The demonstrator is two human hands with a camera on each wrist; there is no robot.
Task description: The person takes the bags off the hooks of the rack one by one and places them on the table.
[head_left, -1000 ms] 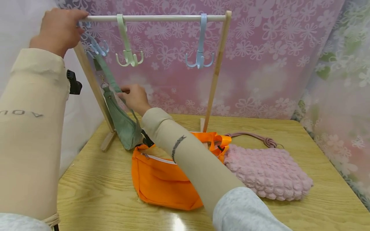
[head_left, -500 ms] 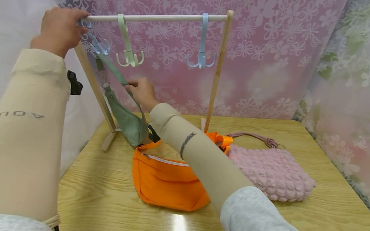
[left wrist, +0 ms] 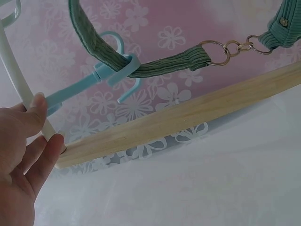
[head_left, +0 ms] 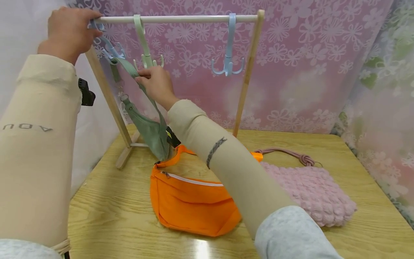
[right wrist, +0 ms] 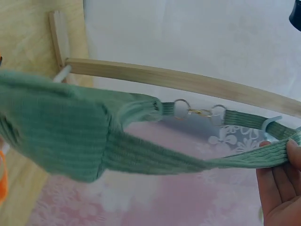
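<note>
My left hand [head_left: 69, 32] grips the left end of the white rod [head_left: 181, 19] of a wooden rack, thumb right at the top of a blue hook [left wrist: 80, 84]. Looped through that hook is the strap [left wrist: 169, 66] of a green corduroy bag [head_left: 150, 135]. My right hand [head_left: 157, 85] pinches the strap between thumb and fingers, close below the hook. The bag hangs slanted, its lower end just behind an orange bag [head_left: 194, 205]. In the right wrist view the strap [right wrist: 249, 155] runs from the fingers to the bag body.
A pale green hook [head_left: 147, 59] and another blue hook [head_left: 228, 66] hang along the rod. The orange bag lies on the wooden table [head_left: 106, 216], partly behind my right forearm. A pink puffy bag [head_left: 320, 194] with a knotted handle lies on the right.
My right hand has moved up along the green strap towards the hook, and the bag has shifted slightly right and up. The left hand stays at the rod's end.
</note>
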